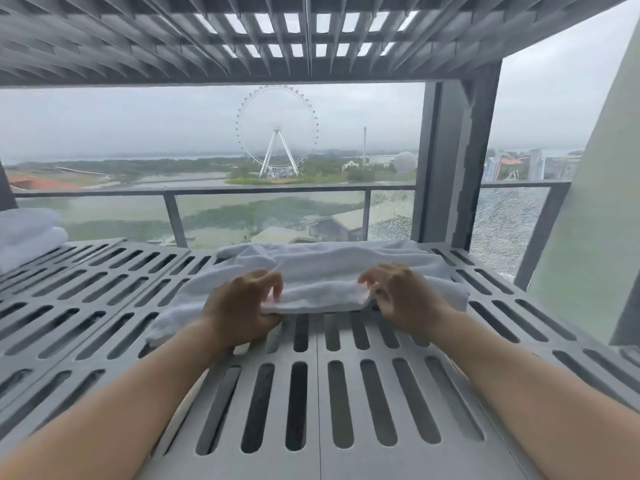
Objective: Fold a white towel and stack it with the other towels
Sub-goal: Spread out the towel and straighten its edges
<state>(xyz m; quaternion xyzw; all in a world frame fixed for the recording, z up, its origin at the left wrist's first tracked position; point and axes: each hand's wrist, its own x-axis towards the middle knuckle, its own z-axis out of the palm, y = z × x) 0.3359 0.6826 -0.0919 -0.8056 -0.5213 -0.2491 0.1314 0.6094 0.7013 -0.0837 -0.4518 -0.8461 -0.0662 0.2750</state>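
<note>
Two bare hands are set on a white towel [329,271], which is laid crosswise, rumpled and partly doubled over, on a grey slotted shelf [311,393]. Its soft terry pile is bunched into loose folds along the far side, and its left end is spread flat towards the near left. The near folded edge is pinched by the left hand [242,306], thumb beneath the cloth and fingers curled above it. The same edge is gripped by the right hand [405,299], fingers bent like claws over the hem. The shelf is formed of hard, matt panels pierced by rows of long, round-ended slots. Folded white towels [24,237], plump and rounded, are stacked at the shelf's far left, well apart from the hands. A slatted upper shelf [242,36] is seen overhead, and a round Ferris wheel [277,129] beyond a glass balustrade [242,192].
</note>
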